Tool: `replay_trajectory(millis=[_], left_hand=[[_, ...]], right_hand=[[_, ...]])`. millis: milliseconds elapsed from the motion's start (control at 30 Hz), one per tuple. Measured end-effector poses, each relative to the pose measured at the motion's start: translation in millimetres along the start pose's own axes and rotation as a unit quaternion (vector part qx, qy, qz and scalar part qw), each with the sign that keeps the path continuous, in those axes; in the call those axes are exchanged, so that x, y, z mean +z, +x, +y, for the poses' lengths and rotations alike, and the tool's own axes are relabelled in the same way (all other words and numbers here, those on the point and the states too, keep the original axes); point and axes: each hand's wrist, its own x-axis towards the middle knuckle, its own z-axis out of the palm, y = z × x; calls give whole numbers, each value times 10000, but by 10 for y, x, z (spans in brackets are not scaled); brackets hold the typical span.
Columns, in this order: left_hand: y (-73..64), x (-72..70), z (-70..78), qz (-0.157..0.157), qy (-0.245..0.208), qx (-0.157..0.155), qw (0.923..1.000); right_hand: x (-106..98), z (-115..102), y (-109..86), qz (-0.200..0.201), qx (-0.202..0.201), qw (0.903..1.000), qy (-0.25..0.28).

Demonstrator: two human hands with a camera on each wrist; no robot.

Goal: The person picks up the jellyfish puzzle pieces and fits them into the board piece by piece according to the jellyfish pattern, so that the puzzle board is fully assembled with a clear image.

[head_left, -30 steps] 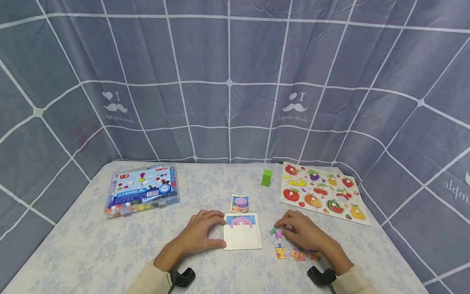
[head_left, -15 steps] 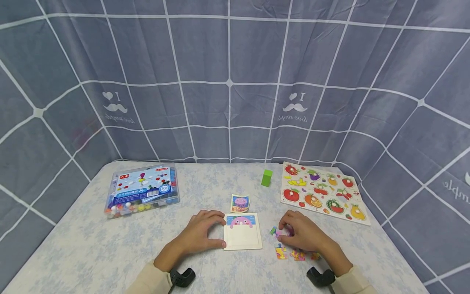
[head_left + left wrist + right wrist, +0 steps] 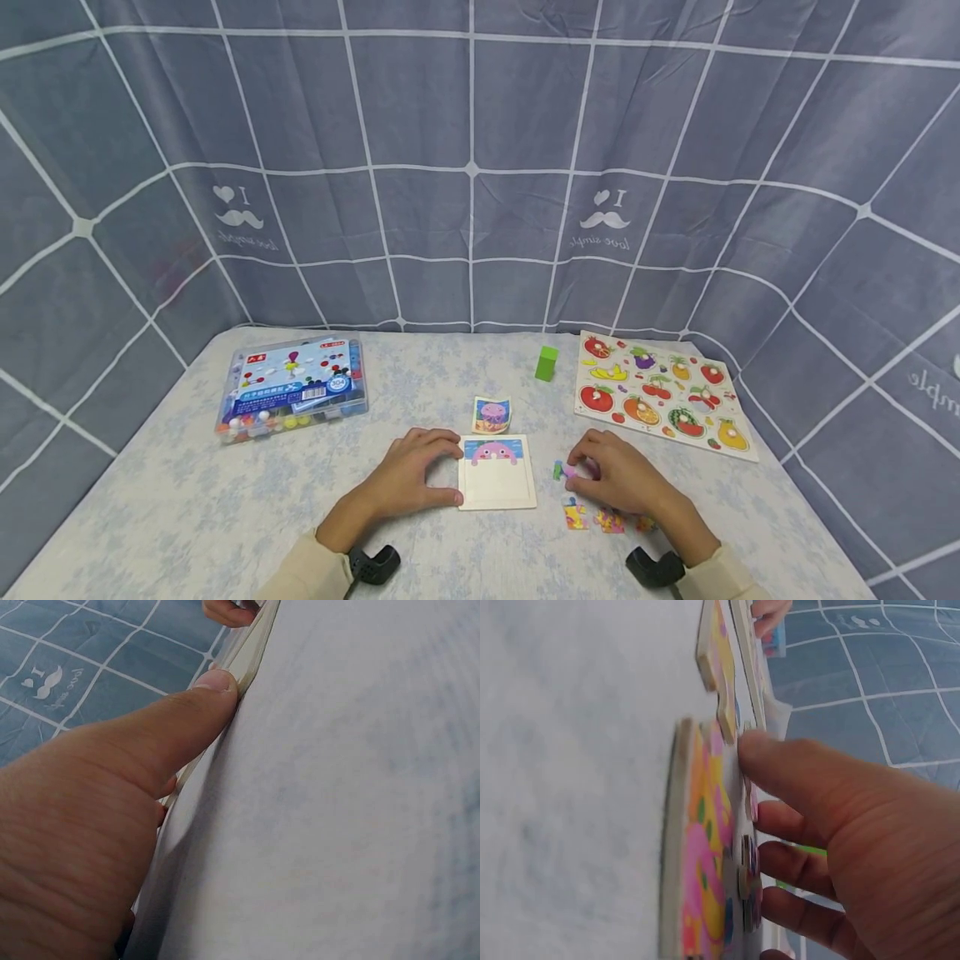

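The square wooden puzzle tray (image 3: 497, 490) lies flat, with a pink octopus face filling its top strip and bare wood below. My left hand (image 3: 411, 477) rests at the tray's left side, thumb against the lower corner and fingertips near the upper edge. In the left wrist view, the thumb (image 3: 180, 724) meets the tray's edge. To the right, my right hand (image 3: 618, 473) pinches a pink and green puzzle piece (image 3: 569, 472) between thumb and fingers, low over the table. Its fingers partly hide more pieces. Nearer me lie yellow and pink puzzle pieces (image 3: 576, 517).
A small octopus picture card (image 3: 491, 415) lies just behind the tray. Farther back stands a green block (image 3: 546, 364). The fruit puzzle board (image 3: 663, 393) lies at the right, and a clear plastic case of coloured balls (image 3: 292, 389) at the left. A grey checked curtain (image 3: 420, 217) surrounds the table.
My right thumb and fingers have drawn closer together, moving slightly right, and the pink and green piece has turned a little. The left hand and the tray keep their place.
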Motion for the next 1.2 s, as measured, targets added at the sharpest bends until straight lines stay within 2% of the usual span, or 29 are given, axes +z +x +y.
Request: replay_trajectory(millis=[300, 533, 667, 833, 1000, 1200], left_hand=[[-1, 6, -26, -67, 18, -86, 9999], [6, 16, -27, -115, -52, -136, 9998], [3, 12, -30, -134, -49, -155, 9998], [-3, -4, -30, -87, -33, -125, 9999], [-5, 10, -30, -55, 7, -48, 10000], [-1, 28, -32, 21, 103, 12, 9999]], right_hand=[[3, -41, 29, 61, -113, 9997, -214], [-23, -79, 84, 154, -230, 9995, -127], [3, -177, 221, 339, -584, 9977, -14], [113, -418, 499, 363, -1056, 9937, 73], [256, -641, 723, 295, -1242, 9918, -29], [353, -786, 834, 172, -1301, 9913, -115]])
